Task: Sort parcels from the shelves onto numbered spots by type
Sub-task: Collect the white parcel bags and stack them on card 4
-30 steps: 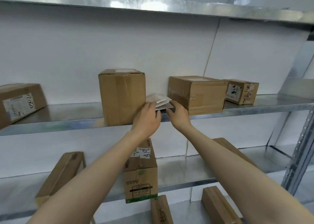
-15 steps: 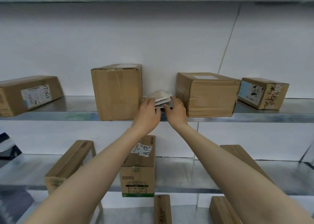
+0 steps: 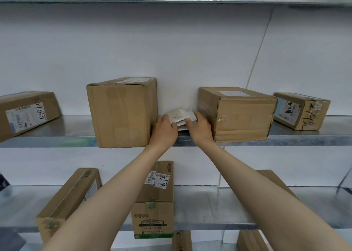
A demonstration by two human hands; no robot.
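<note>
A small flat white parcel (image 3: 181, 116) lies on the upper metal shelf (image 3: 72, 136), in the gap between a tall cardboard box (image 3: 122, 111) and a wider cardboard box (image 3: 240, 115). My left hand (image 3: 164, 131) reaches into the gap from the left and its fingers touch the parcel's left edge. From the right, my right hand (image 3: 199, 129) lays its fingers over the parcel's front. The parcel's lower part is hidden behind both hands, so I cannot tell how firmly they hold it.
A labelled box (image 3: 26, 113) sits at the shelf's far left and a small marked box (image 3: 301, 110) at the far right. The lower shelf (image 3: 219, 224) carries a printed box (image 3: 154, 203) and a long slanted box (image 3: 70, 199). More boxes stand below.
The view has come closer to the shelf and shifted left. Both hands have stayed at the white parcel, with the right hand's fingers now further over it.
</note>
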